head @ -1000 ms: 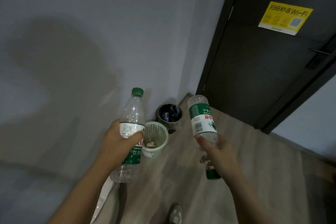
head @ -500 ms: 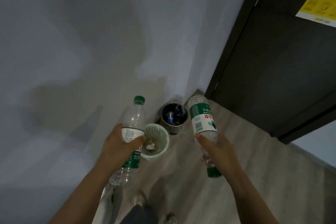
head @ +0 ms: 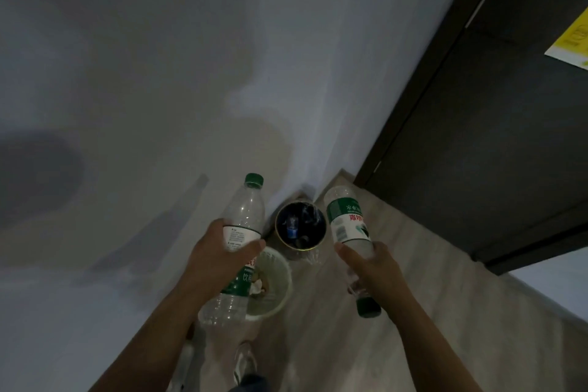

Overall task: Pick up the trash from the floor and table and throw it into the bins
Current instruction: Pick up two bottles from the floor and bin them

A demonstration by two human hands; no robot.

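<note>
Holding: the left hand (head: 219, 251) grips an upright bottle (head: 245, 210), clear plastic with its green cap on top. The right hand (head: 372, 267) grips an inverted bottle (head: 345, 219) of the same kind, base up and green cap hanging below the palm.
Fingers: left fingers (head: 254, 247) are wrapped round the label band. Right fingers (head: 346, 251) are wrapped round the bottle body just under its label. Both are clamped on; nothing is released.
Bins: a dark round bin (head: 299, 248) stands on the floor (head: 429, 280) in the corner where the wall meets the door (head: 477, 137). A pale green mesh basket (head: 288, 289) sits just beside it, nearer the person.
Contents: the dark bin shows something blue inside, too dim to name. The basket holds a few pale scraps.
Bottle position: both are in the air over the bin area. The upright bottle overlaps the basket in view, and the inverted bottle is just right of the dark bin's rim. Height above the bins cannot be told.
Done (judged): two bottles are collected and brought to the bins, and some refuse is already binned.
Left (judged): neither bottle has been dropped in yet.
Unknown: the surface is out of view and little floor shows, so remaining trash cannot be counted.
Other: a shoe (head: 245, 360) is at the bottom edge.
</note>
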